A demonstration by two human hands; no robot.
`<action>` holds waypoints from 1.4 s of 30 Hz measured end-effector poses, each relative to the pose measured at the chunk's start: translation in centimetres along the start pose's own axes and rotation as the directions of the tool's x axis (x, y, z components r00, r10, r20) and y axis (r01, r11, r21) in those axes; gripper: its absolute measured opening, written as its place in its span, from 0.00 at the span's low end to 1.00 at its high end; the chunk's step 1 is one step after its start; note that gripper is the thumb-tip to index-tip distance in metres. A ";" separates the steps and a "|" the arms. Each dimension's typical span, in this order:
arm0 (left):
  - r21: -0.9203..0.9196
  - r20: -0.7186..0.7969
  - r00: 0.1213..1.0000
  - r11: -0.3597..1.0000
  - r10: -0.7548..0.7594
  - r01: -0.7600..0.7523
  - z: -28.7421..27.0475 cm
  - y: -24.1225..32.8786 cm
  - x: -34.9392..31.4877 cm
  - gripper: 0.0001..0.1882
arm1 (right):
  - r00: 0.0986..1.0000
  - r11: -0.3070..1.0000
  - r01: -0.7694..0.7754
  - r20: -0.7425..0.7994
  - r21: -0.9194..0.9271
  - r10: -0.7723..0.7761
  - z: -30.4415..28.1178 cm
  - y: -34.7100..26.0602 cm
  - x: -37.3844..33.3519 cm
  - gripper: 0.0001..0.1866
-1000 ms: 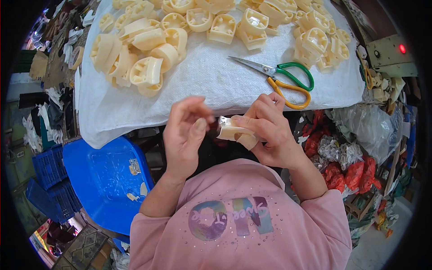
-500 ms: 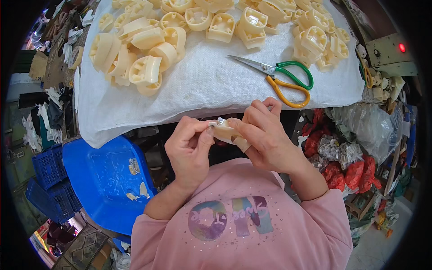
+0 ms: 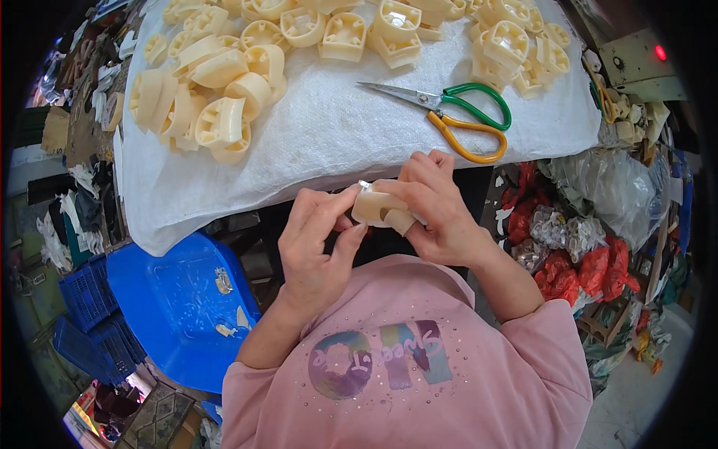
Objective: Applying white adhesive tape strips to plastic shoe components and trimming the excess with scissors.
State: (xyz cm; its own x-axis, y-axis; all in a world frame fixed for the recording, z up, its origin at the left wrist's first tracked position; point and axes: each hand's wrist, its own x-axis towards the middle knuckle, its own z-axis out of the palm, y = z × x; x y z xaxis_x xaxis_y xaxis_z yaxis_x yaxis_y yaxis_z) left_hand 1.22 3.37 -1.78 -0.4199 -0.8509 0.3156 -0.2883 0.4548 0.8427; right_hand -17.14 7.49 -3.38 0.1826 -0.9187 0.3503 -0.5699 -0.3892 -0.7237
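My right hand [image 3: 437,213] grips a cream plastic moulded part [image 3: 381,208] just below the table's front edge. My left hand [image 3: 314,251] touches the same part from the left, with a small metal blade tip [image 3: 364,184] showing at the fingertips. Both hands meet in front of my chest, over my pink sleeves. On the white cloth-covered table [image 3: 336,138] lie scissors [image 3: 456,112] with one green and one orange handle, just above my right hand. Several more cream parts [image 3: 213,105] are heaped at the left and along the far edge.
A blue plastic basin [image 3: 179,299] with a few cream scraps sits low at my left. Blue crates [image 3: 90,314] stand further left. Clear and red bags [image 3: 591,239] crowd the right side. A beige box with a red light [image 3: 647,60] is at the upper right.
Both hands with the cream part have dropped slightly toward my chest. My left fingers have closed in on the part's left end.
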 end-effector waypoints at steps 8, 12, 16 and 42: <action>-0.623 0.126 0.971 0.746 -0.204 0.237 0.6 -1.9 -0.4 0.11 | 0.998 0.994 0.042 0.035 0.102 -0.045 -0.3 0.0 0.2 0.25; -0.405 0.139 0.971 0.883 -0.196 0.236 0.3 -1.1 -0.2 0.12 | 0.997 0.992 0.051 0.057 0.113 -0.058 -0.5 -0.2 0.4 0.25; -0.305 0.105 0.992 0.947 -0.067 0.096 0.4 -1.0 0.4 0.11 | 0.992 0.995 0.044 0.117 0.091 -0.054 -0.7 -0.3 0.3 0.25; 0.125 -0.248 0.918 0.950 0.310 -0.287 -1.0 -2.9 -0.4 0.15 | 0.975 0.984 0.177 -0.133 -0.031 -0.180 -2.9 -1.8 1.9 0.25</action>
State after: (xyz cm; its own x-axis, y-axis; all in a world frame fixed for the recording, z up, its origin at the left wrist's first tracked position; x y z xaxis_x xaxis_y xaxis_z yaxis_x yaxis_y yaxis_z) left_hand 3.05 2.17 -3.94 -0.2612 -0.7051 0.6592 -0.2607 0.7091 0.6552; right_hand -18.14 6.60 0.31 0.1738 -0.8165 0.5505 -0.5529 -0.5435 -0.6316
